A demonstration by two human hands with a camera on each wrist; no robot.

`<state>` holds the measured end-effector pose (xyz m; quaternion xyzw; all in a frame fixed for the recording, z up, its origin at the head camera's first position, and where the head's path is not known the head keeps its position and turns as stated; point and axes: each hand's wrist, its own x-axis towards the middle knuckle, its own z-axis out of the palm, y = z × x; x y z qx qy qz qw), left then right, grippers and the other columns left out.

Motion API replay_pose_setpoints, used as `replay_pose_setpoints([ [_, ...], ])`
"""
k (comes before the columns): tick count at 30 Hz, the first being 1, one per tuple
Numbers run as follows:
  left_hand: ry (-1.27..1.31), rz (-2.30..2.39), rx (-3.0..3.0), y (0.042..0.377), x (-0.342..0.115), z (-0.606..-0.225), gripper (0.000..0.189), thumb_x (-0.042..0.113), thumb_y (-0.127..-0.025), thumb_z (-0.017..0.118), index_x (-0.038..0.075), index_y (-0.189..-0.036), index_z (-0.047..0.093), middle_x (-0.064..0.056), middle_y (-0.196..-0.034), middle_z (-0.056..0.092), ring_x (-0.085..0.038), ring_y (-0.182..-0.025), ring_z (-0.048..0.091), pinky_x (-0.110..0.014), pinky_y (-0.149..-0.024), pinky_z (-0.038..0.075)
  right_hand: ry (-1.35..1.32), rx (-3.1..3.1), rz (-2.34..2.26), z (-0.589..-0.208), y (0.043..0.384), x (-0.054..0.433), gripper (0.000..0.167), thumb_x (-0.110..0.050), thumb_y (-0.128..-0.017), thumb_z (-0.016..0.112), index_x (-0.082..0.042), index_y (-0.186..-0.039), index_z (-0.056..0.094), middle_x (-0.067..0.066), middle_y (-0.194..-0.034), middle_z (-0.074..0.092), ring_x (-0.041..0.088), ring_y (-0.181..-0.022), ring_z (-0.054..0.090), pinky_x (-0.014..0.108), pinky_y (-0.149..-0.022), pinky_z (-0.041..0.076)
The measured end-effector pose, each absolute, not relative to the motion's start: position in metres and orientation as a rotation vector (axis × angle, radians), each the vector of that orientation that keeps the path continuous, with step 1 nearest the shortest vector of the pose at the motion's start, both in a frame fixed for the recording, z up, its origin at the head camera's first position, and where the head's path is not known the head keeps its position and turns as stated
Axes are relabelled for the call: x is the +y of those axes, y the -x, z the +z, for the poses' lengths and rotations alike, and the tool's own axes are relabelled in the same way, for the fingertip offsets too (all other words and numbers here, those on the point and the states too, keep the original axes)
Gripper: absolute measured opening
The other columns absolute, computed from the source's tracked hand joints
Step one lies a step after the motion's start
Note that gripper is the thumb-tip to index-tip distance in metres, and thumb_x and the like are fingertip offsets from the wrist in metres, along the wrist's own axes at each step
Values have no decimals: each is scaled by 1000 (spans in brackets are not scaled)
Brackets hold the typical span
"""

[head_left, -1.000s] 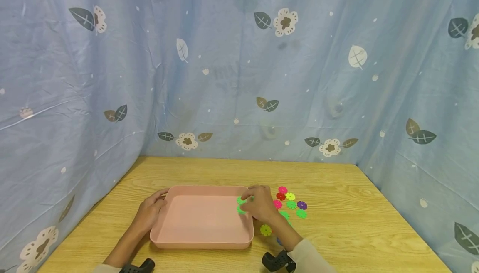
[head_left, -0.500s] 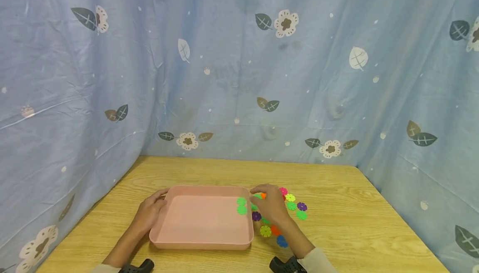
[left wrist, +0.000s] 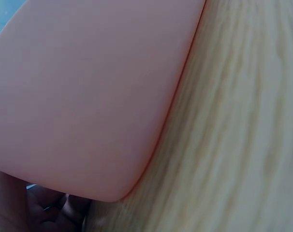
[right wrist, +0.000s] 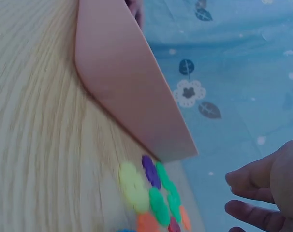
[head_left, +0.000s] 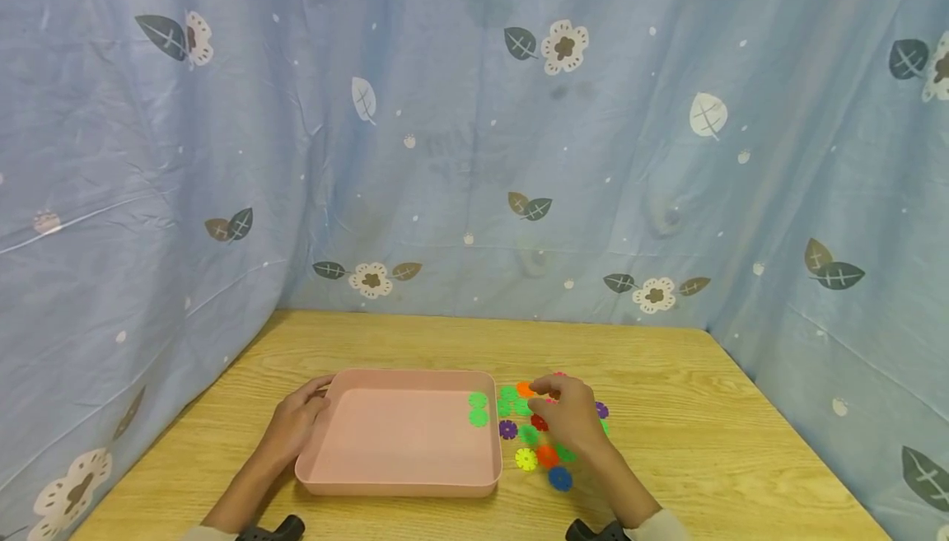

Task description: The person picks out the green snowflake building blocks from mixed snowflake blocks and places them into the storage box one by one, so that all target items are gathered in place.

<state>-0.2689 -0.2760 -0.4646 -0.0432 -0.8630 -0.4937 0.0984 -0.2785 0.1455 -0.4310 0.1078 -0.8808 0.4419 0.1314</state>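
My left hand [head_left: 294, 424] holds the left wall of a pink tray [head_left: 396, 488], its thumb over the rim and its fingers outside. The left wrist view shows the tray wall [left wrist: 93, 106] close up, with part of the hand below it. Two green flower-shaped plastic discs [head_left: 478, 417] lie inside the tray near its right wall. My right hand [head_left: 574, 417] hovers over a spread of similar discs right of the tray. In the right wrist view, thumb and fingers [right wrist: 250, 212] are apart with nothing between them.
Loose discs on the wooden table [head_left: 689, 442] include a yellow disc [head_left: 526, 459], a blue disc [head_left: 560, 478], a purple disc [head_left: 507, 429] and an orange disc [head_left: 547, 456]. Some are hidden under my right hand. A blue floral curtain [head_left: 445, 154] surrounds the table's back and sides.
My right hand has left the two green discs inside the tray and moved right, out over the loose discs. The left hand has stayed on the tray.
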Motion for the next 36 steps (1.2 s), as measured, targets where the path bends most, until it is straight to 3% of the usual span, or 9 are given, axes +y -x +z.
replay_pose_setpoints([
  [4,137,-1474,-2552,274,-279,-464,44,12,-107,41,2,-149,47,-28,-137,58,-41,-122,59,-49,-98,50,-280,-2602,1278,-428,278,154,18,-5,-87,77,-3,-105,77,7,-104,73,29,-102,60,47,-87,54],
  [8,146,-1480,-2552,279,-282,-463,44,12,-107,40,2,-149,47,-28,-137,58,-42,-122,59,-49,-97,51,-291,-2645,1300,-426,278,163,19,-4,-85,79,-3,-103,77,7,-99,72,22,-86,59,33,-72,53],
  [11,153,-1479,-2550,283,-284,-462,44,12,-107,41,2,-149,47,-28,-136,58,-42,-121,60,-48,-97,51,-371,-2685,1299,-424,280,172,20,-3,-85,78,-1,-104,76,8,-94,69,19,-73,55,27,-61,49],
  [15,160,-1472,-2553,289,-286,-460,43,11,-107,41,1,-149,48,-27,-136,59,-41,-121,60,-45,-96,51,-550,-2767,1276,-420,283,186,23,-3,-86,77,2,-108,75,6,-88,66,19,-68,54,26,-55,46],
  [26,182,-1502,-2568,303,-295,-462,44,13,-108,42,1,-150,46,-28,-140,56,-43,-126,56,-54,-101,48,-774,-2895,1281,-418,292,199,26,-2,-83,78,2,-108,76,6,-81,66,16,-63,57,29,-56,51],
  [36,204,-1514,-2572,318,-301,-463,44,11,-107,43,0,-148,48,-28,-137,58,-42,-123,58,-51,-99,50,-752,-2947,1303,-427,289,195,25,2,-76,82,-2,-101,77,5,-78,61,15,-64,53,28,-56,47],
])
